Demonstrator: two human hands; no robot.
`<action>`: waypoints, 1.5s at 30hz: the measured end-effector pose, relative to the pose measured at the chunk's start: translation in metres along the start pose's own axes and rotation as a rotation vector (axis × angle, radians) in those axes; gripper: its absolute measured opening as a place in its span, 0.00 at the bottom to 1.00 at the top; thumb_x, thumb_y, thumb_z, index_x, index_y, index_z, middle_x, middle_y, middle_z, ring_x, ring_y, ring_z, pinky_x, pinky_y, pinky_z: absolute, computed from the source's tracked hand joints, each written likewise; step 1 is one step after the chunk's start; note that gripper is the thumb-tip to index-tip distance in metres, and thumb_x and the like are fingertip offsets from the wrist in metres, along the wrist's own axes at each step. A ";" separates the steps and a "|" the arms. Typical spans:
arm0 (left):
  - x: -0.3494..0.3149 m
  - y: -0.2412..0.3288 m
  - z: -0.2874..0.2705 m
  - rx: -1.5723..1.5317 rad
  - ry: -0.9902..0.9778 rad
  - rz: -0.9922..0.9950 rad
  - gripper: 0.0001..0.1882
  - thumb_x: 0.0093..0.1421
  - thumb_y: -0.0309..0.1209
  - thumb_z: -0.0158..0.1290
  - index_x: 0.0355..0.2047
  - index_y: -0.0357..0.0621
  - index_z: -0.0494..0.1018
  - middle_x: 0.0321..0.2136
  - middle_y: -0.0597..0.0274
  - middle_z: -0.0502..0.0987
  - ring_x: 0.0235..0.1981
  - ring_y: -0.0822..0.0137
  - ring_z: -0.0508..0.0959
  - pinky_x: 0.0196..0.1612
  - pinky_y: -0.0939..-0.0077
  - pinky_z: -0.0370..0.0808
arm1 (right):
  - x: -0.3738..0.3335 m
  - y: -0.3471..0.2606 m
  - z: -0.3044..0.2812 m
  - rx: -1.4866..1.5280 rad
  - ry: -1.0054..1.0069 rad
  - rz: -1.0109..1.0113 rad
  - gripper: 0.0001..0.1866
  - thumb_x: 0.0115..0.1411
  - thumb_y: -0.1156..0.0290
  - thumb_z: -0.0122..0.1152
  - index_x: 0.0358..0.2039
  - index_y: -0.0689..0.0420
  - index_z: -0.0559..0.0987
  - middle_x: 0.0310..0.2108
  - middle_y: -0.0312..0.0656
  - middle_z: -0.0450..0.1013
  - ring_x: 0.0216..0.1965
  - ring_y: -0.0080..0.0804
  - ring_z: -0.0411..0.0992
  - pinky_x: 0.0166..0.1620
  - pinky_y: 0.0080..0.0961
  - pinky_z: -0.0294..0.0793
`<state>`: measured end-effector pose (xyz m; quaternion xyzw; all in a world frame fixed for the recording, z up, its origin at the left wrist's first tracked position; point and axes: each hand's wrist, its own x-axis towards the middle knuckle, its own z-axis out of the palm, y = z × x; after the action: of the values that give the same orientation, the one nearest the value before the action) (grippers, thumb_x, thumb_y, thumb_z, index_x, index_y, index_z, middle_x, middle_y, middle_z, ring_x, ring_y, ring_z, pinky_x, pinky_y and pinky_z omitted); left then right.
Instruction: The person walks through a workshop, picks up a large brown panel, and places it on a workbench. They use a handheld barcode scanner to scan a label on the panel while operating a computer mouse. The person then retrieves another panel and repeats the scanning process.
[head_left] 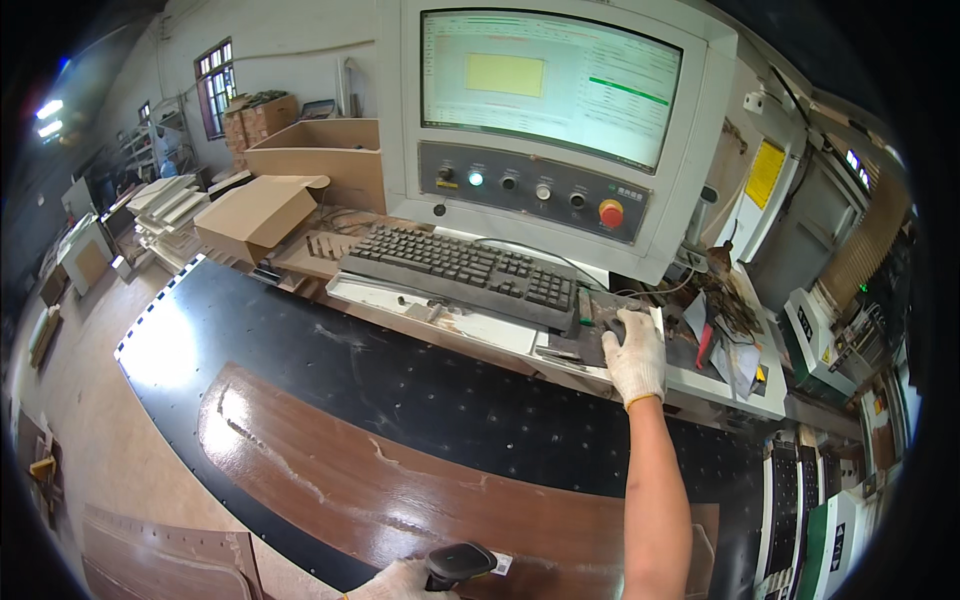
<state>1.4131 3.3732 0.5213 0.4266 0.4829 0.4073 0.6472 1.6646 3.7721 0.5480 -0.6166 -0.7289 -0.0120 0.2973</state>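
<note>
Scanner (460,562), black, handheld: low at six o'clock, head over the brown panel. Left grip (392,582), gloved in off-white, closed round the scanner's handle, entering from the bottom edge between six and seven; lower part of the hand cut off by the frame. Small white label (503,565) just right of the scanner head.

Right grip (638,362), same kind of glove, between three and four o'clock, forearm up from five. Fingers bent, pointing away, low over a dark mat (680,352) just off the keyboard's right end. Whatever may be under the palm is hidden; cannot tell whether it holds anything.

Brown panel (400,485), glossy, long, pale streaks along it: lies flat at seven o'clock on a black worktop (480,400) dotted with small studs. Second brown panel (165,560) lower, toward eight.

Keyboard (460,272), dark and dusty, near dial centre, on a white ledge (450,322). Red-handled tool (705,345) and loose white paper (738,372) past the right grip, toward three.

Console screen (550,90) lit, between twelve and one. Below it, green-lit button (476,179) at twelve, red knob (611,213) at two. Open cardboard box (262,215) near ten.
</note>
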 end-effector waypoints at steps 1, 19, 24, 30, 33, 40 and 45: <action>0.000 -0.001 0.000 -0.001 0.003 0.021 0.23 0.61 0.29 0.69 0.56 0.36 0.80 0.38 0.65 0.82 0.40 0.69 0.78 0.45 0.68 0.79 | -0.001 -0.001 -0.001 -0.006 -0.005 0.011 0.25 0.65 0.61 0.71 0.61 0.52 0.82 0.64 0.49 0.76 0.63 0.54 0.76 0.67 0.45 0.76; 0.001 -0.003 -0.005 0.095 0.049 0.024 0.21 0.62 0.37 0.70 0.51 0.38 0.83 0.37 0.62 0.84 0.39 0.69 0.81 0.45 0.67 0.80 | 0.000 0.009 0.011 0.028 0.063 -0.064 0.19 0.65 0.64 0.74 0.57 0.48 0.87 0.63 0.48 0.77 0.61 0.53 0.78 0.65 0.44 0.79; -0.002 -0.008 -0.005 0.074 0.059 0.038 0.21 0.62 0.37 0.71 0.51 0.38 0.83 0.36 0.63 0.83 0.39 0.70 0.81 0.44 0.67 0.81 | 0.000 0.010 0.011 0.035 0.064 -0.061 0.19 0.65 0.64 0.74 0.57 0.49 0.87 0.63 0.48 0.77 0.62 0.53 0.78 0.66 0.43 0.78; -0.005 0.000 -0.005 0.127 0.062 0.039 0.21 0.62 0.36 0.70 0.51 0.38 0.83 0.36 0.63 0.83 0.39 0.70 0.81 0.44 0.67 0.81 | -0.001 0.006 0.005 0.027 0.033 -0.037 0.19 0.66 0.64 0.74 0.58 0.50 0.87 0.63 0.49 0.77 0.61 0.53 0.78 0.66 0.42 0.78; -0.003 0.007 -0.004 0.132 0.062 0.044 0.21 0.62 0.35 0.70 0.52 0.38 0.83 0.36 0.62 0.84 0.39 0.70 0.82 0.45 0.67 0.81 | 0.000 0.010 0.009 0.060 0.048 -0.057 0.19 0.66 0.65 0.74 0.57 0.51 0.87 0.62 0.50 0.77 0.61 0.54 0.78 0.66 0.43 0.78; 0.006 0.014 -0.012 0.657 -0.087 -0.157 0.21 0.63 0.43 0.67 0.48 0.37 0.87 0.40 0.43 0.89 0.42 0.52 0.89 0.52 0.59 0.83 | 0.012 0.031 0.025 -0.119 0.095 -0.227 0.22 0.71 0.58 0.61 0.61 0.54 0.84 0.66 0.54 0.76 0.67 0.55 0.73 0.75 0.49 0.68; -0.007 0.010 -0.004 0.505 0.007 -0.429 0.18 0.59 0.37 0.70 0.41 0.33 0.83 0.28 0.46 0.85 0.31 0.58 0.87 0.40 0.59 0.83 | 0.020 0.034 0.019 -0.032 0.011 -0.268 0.20 0.68 0.57 0.62 0.53 0.54 0.87 0.56 0.55 0.81 0.61 0.58 0.76 0.66 0.50 0.74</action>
<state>1.4065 3.3700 0.5322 0.4608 0.6496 0.1303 0.5905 1.6864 3.8055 0.5299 -0.5185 -0.8027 -0.0668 0.2872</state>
